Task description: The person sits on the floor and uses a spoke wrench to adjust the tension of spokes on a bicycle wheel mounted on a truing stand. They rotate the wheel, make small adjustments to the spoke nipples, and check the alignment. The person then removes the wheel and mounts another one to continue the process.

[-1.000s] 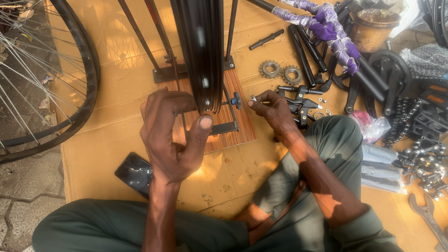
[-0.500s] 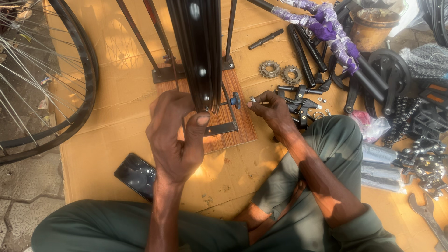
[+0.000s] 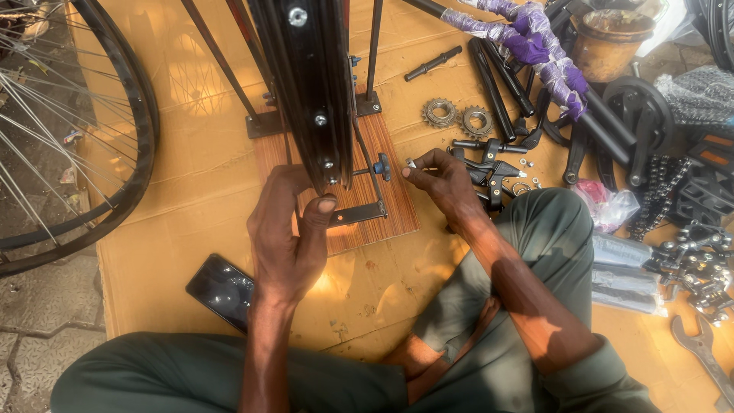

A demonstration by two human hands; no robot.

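A black bicycle rim (image 3: 310,84) stands upright in a truing stand on a wooden base board (image 3: 382,160). My left hand (image 3: 287,233) grips the rim's lower edge, thumb pressed against its side. My right hand (image 3: 443,180) pinches a thin metal spoke (image 3: 411,164) just right of the stand's blue knob (image 3: 384,166), beside the rim.
A spoked wheel (image 3: 69,138) lies at the left. A dark phone (image 3: 222,291) rests on the cardboard (image 3: 176,222) by my left wrist. Two sprockets (image 3: 457,116), brake levers (image 3: 493,164), purple-wrapped tubes (image 3: 527,38), a chain and small parts crowd the right side. My knees fill the bottom.
The rim has turned a little in the stand; my left hand slid slightly along it. My right hand stays near the knob with the spoke.
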